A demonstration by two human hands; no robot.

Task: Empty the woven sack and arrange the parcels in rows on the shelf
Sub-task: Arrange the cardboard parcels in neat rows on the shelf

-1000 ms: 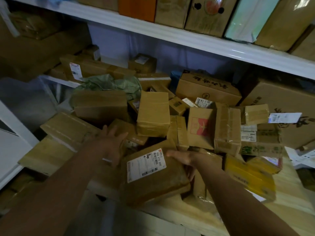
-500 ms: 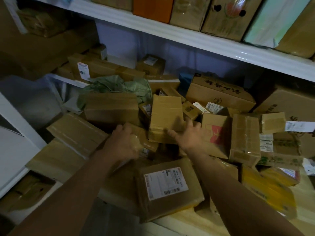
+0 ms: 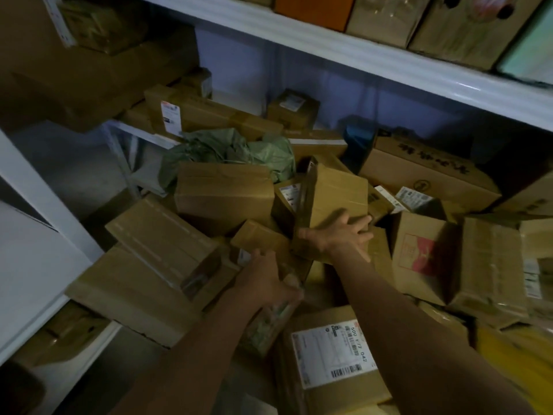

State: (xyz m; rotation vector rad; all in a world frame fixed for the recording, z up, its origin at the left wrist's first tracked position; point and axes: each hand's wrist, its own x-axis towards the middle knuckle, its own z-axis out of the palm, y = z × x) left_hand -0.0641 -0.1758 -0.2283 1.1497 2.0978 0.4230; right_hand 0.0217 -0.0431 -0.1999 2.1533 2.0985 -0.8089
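Observation:
A heap of brown cardboard parcels covers the wooden shelf. My right hand point(image 3: 341, 232) lies with spread fingers on the lower end of a tall taped parcel point(image 3: 335, 193) that leans tilted in the middle of the heap. My left hand point(image 3: 266, 280) grips a small flat parcel point(image 3: 260, 241) just to its left, fingers curled over its near edge. The crumpled green woven sack point(image 3: 233, 151) lies behind the heap. A large parcel with a white barcode label point(image 3: 332, 354) sits at the front below my right arm.
A white upper shelf board point(image 3: 389, 64) carries a row of upright boxes. A big printed carton point(image 3: 425, 172) stands at the back right. A box with a red mark point(image 3: 419, 253) and yellow packets point(image 3: 514, 363) lie right. A white upright post point(image 3: 36, 187) stands left.
Both hands left the labelled front parcel and reached deeper into the heap. The right hand landed on the tall parcel, which has tipped; the left hand closed on the small flat parcel.

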